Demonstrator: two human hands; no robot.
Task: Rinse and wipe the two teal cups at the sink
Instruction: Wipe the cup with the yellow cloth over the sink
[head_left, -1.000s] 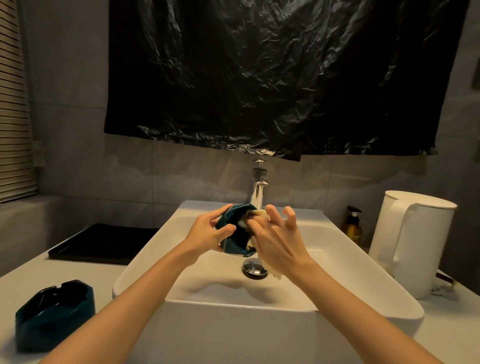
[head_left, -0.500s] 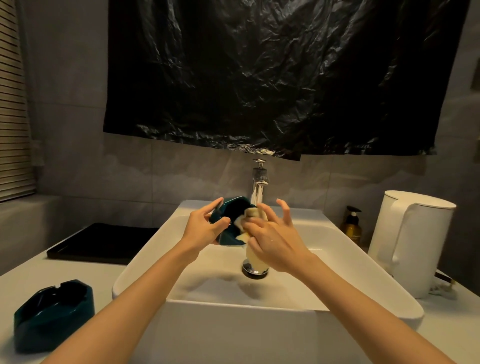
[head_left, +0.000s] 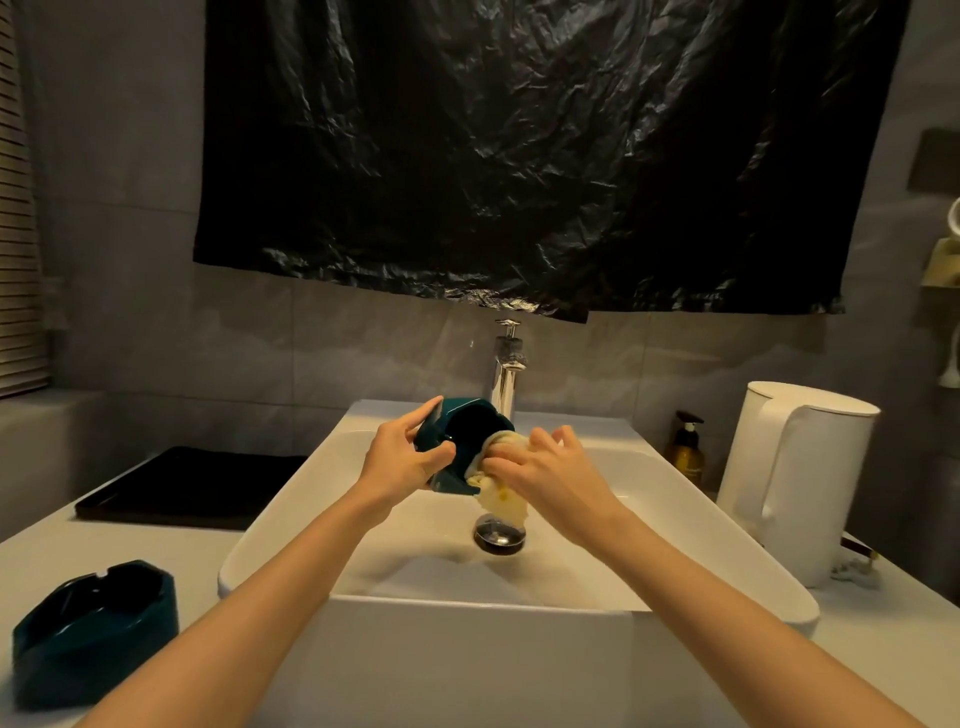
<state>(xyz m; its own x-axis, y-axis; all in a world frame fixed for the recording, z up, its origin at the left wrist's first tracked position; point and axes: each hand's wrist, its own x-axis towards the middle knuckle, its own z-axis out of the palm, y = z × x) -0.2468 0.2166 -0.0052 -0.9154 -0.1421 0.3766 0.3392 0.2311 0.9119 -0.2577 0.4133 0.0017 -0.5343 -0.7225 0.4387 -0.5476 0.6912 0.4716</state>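
Observation:
Over the white sink (head_left: 291, 519), my left hand (head_left: 400, 462) grips a teal cup (head_left: 462, 431), tilted so its opening faces me and to the right. My right hand (head_left: 550, 467) presses a pale yellow cloth (head_left: 498, 493) against the cup's rim and lower edge; part of the cloth hangs down toward the drain (head_left: 500, 532). The second teal cup (head_left: 93, 629) stands upright on the counter at the lower left, apart from both hands. The chrome faucet (head_left: 506, 374) rises just behind the held cup; I see no water running.
A white kettle (head_left: 800, 478) stands on the counter to the right of the sink, an amber pump bottle (head_left: 685, 452) behind it. A black tray (head_left: 192, 488) lies on the counter to the left. Black plastic sheeting (head_left: 545, 156) covers the wall above.
The cup has turned its opening more toward me and risen slightly. My right hand with the cloth has shifted from inside the cup to its rim and lower edge.

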